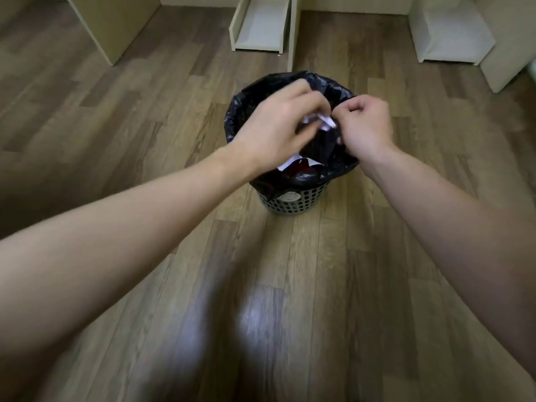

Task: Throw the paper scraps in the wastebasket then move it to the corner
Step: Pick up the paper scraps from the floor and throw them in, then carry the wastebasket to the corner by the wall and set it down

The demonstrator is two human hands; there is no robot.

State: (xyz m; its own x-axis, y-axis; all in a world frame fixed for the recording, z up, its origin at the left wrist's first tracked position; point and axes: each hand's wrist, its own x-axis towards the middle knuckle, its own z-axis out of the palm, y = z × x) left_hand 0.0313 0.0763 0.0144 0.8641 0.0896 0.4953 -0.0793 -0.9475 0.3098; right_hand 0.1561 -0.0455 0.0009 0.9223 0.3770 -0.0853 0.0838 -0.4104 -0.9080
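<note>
A grey lattice wastebasket point(293, 203) lined with a black plastic bag point(240, 111) stands on the wooden floor in the middle of the view. Both of my hands hover over its mouth. My left hand point(275, 129) is curled around white paper scraps point(326, 121), which show between the two hands. My right hand point(367, 126) pinches the same scraps from the right, fingers closed. The left hand is motion-blurred. More white paper point(285, 165) lies inside the bag near its front rim.
Beige furniture panels point(116, 27) and two open low drawers point(261, 27) point(452, 36) stand along the far side of the room. Wooden floor point(290, 285) surrounds the basket on all sides.
</note>
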